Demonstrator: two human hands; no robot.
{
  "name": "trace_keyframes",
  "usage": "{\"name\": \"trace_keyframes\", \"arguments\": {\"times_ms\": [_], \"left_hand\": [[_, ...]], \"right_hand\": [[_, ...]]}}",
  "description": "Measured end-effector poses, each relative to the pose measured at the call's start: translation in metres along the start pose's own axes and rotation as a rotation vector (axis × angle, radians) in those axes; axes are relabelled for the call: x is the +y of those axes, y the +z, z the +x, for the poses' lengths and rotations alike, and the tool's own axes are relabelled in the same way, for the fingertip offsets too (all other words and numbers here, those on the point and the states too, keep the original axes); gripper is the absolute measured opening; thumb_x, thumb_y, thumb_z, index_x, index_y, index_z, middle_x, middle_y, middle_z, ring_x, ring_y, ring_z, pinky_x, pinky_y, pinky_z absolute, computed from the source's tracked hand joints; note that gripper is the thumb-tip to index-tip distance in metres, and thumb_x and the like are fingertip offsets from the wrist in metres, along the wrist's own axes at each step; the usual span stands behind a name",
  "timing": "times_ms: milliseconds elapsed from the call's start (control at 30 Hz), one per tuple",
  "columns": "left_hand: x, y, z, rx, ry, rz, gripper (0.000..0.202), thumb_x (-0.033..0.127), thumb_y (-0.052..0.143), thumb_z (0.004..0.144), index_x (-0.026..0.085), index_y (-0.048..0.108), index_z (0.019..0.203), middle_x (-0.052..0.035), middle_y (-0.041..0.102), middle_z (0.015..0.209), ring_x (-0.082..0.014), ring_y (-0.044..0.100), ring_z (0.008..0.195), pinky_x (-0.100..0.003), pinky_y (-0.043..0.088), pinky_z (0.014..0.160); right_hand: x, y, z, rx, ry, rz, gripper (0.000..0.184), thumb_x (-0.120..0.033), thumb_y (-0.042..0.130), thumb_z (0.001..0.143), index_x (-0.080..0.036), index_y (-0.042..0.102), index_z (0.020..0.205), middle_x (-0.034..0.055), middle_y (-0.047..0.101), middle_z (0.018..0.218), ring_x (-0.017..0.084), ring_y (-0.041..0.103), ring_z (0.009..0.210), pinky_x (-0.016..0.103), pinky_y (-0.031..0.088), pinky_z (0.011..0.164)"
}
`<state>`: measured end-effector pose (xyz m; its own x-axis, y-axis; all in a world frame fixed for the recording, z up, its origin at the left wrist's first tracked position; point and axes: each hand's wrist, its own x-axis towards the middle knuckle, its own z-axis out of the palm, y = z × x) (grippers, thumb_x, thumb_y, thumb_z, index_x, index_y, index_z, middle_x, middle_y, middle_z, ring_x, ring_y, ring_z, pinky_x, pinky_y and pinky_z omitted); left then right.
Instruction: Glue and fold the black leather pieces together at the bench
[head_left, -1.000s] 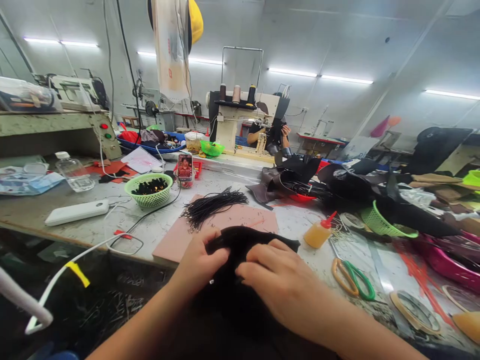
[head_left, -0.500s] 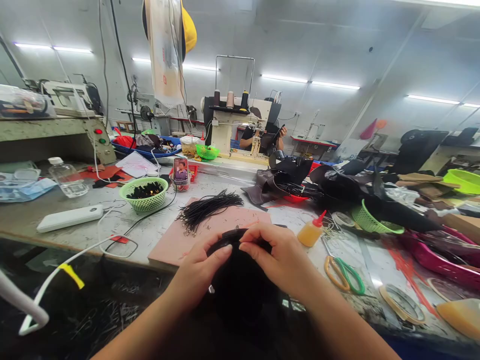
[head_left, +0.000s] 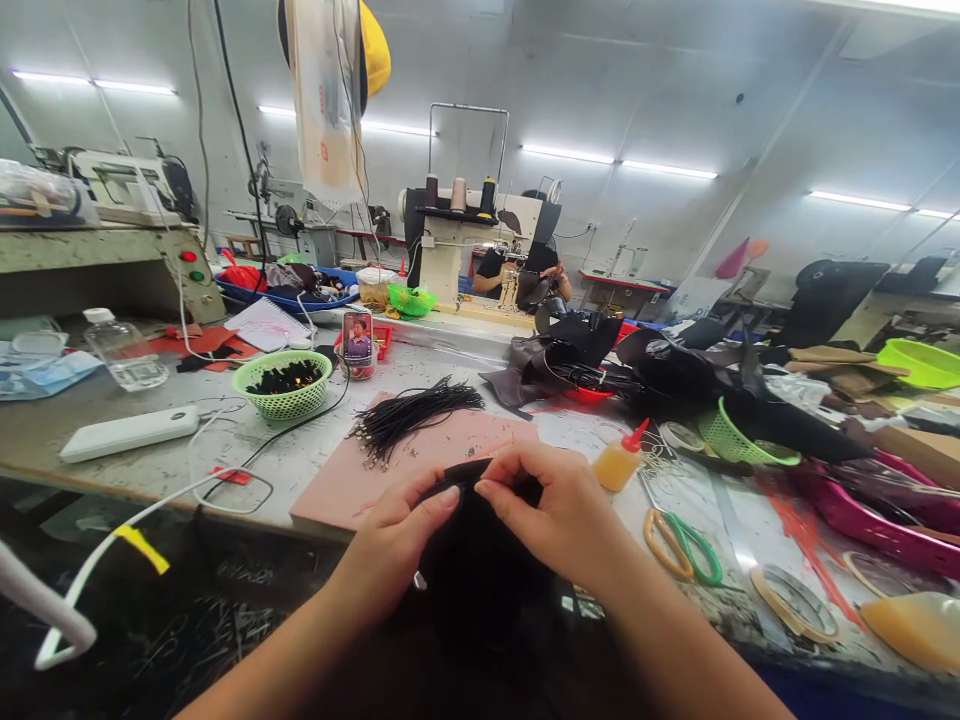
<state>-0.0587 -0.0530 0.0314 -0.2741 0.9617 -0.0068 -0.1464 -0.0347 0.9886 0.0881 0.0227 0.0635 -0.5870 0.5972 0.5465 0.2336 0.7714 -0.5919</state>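
Both my hands grip a piece of black fabric (head_left: pixel 480 570) at the near edge of the worktable. My left hand (head_left: pixel 394 540) pinches its upper edge from the left, fingers closed. My right hand (head_left: pixel 551 515) pinches the same edge from the right, fingertips almost touching the left ones. The fabric hangs down between my forearms over the table edge. Just beyond my hands lies a pink mat (head_left: pixel 420 455) with a bundle of black cords (head_left: pixel 409 415) on it.
An orange glue bottle (head_left: pixel 619 462), green-handled scissors (head_left: pixel 686 545) and tape rolls (head_left: pixel 795 605) lie to the right. A green basket (head_left: pixel 283 385), white power bank (head_left: pixel 127 432), phone (head_left: pixel 358 340) and water bottle (head_left: pixel 124 355) sit left. Dark leather pieces (head_left: pixel 570 365) pile behind. Another person works at a far sewing machine (head_left: pixel 457 245).
My right hand rose from lying flat on the fabric to pinching its top edge beside my left hand. The fabric was gathered and lifted slightly; in the last half second little moved.
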Motion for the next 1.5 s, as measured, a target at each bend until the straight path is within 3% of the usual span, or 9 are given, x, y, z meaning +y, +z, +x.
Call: {"name": "trace_keyframes", "arguments": {"times_ms": [367,500,667,767,900,967,1100,1367,1500], "left_hand": [[0.002,-0.001,0.001,-0.046,0.063,0.054,0.018,0.032,0.06,0.076,0.023,0.068,0.089,0.0005,0.069,0.085,-0.0166,0.06,0.08,-0.022,0.047,0.071],[0.0,-0.004,-0.001,-0.1,0.059,0.08,0.021,0.034,0.062,0.075,0.021,0.066,0.091,-0.0013,0.067,0.083,-0.0173,0.06,0.075,-0.023,0.047,0.065],[0.01,-0.004,0.001,-0.162,0.13,0.186,0.02,0.034,0.065,0.071,0.02,0.066,0.085,-0.0022,0.066,0.08,-0.0186,0.059,0.076,-0.025,0.047,0.066],[0.012,-0.003,0.004,-0.129,0.075,0.227,0.02,0.036,0.065,0.071,0.017,0.063,0.077,-0.001,0.063,0.07,-0.0157,0.057,0.066,-0.023,0.045,0.058],[0.008,-0.004,0.005,-0.071,-0.054,0.116,0.025,0.04,0.065,0.07,0.016,0.059,0.073,0.0017,0.06,0.06,-0.0127,0.054,0.053,-0.022,0.044,0.049],[0.006,-0.004,0.005,-0.063,-0.075,0.068,0.024,0.039,0.067,0.069,0.017,0.06,0.076,0.0017,0.062,0.062,-0.013,0.056,0.053,-0.023,0.045,0.051],[0.003,-0.006,0.006,-0.045,-0.057,0.041,0.023,0.036,0.067,0.071,0.019,0.065,0.085,-0.0002,0.067,0.068,-0.0149,0.06,0.058,-0.025,0.048,0.056],[-0.003,-0.005,0.006,0.012,-0.03,0.053,0.023,0.036,0.067,0.07,0.018,0.068,0.085,-0.0024,0.07,0.072,-0.0188,0.062,0.065,-0.027,0.05,0.06],[0.005,-0.009,0.01,-0.083,-0.039,-0.028,0.017,0.032,0.068,0.069,0.019,0.067,0.08,0.0001,0.068,0.069,-0.0149,0.06,0.062,-0.023,0.048,0.058]], "right_hand": [[-0.003,0.004,0.0,0.019,0.039,-0.025,0.01,-0.014,0.058,0.072,-0.019,0.057,0.063,-0.0034,0.06,0.056,0.01,0.053,0.05,0.021,0.04,0.049],[-0.003,0.006,-0.001,0.041,0.022,-0.099,0.01,-0.015,0.057,0.073,-0.019,0.055,0.063,-0.0032,0.06,0.057,0.011,0.053,0.051,0.023,0.038,0.049],[-0.004,0.011,-0.005,0.073,-0.076,-0.281,0.01,-0.016,0.056,0.076,-0.019,0.053,0.066,-0.0029,0.062,0.062,0.013,0.053,0.056,0.029,0.036,0.064],[-0.003,0.011,-0.006,0.103,-0.124,-0.336,0.006,-0.02,0.056,0.078,-0.019,0.054,0.072,-0.0028,0.061,0.064,0.013,0.053,0.059,0.032,0.033,0.071],[0.0,0.006,-0.009,0.168,-0.087,-0.366,0.018,-0.03,0.064,0.07,-0.02,0.051,0.078,-0.0015,0.057,0.066,0.018,0.052,0.069,0.036,0.033,0.076],[0.001,0.003,-0.01,0.162,-0.092,-0.325,0.016,-0.027,0.063,0.069,-0.02,0.05,0.075,-0.0011,0.057,0.068,0.018,0.05,0.072,0.037,0.032,0.079],[0.001,0.003,-0.011,0.163,-0.105,-0.256,0.005,-0.018,0.056,0.072,-0.02,0.051,0.071,-0.0005,0.059,0.068,0.019,0.049,0.075,0.041,0.031,0.084],[0.001,0.005,-0.007,0.179,-0.101,-0.246,0.013,-0.013,0.056,0.071,-0.021,0.05,0.064,-0.0031,0.059,0.062,0.018,0.05,0.072,0.045,0.028,0.09],[0.001,0.007,-0.009,0.208,-0.111,-0.306,0.013,-0.012,0.055,0.072,-0.021,0.05,0.064,-0.0026,0.059,0.061,0.019,0.05,0.074,0.046,0.024,0.093]]}}
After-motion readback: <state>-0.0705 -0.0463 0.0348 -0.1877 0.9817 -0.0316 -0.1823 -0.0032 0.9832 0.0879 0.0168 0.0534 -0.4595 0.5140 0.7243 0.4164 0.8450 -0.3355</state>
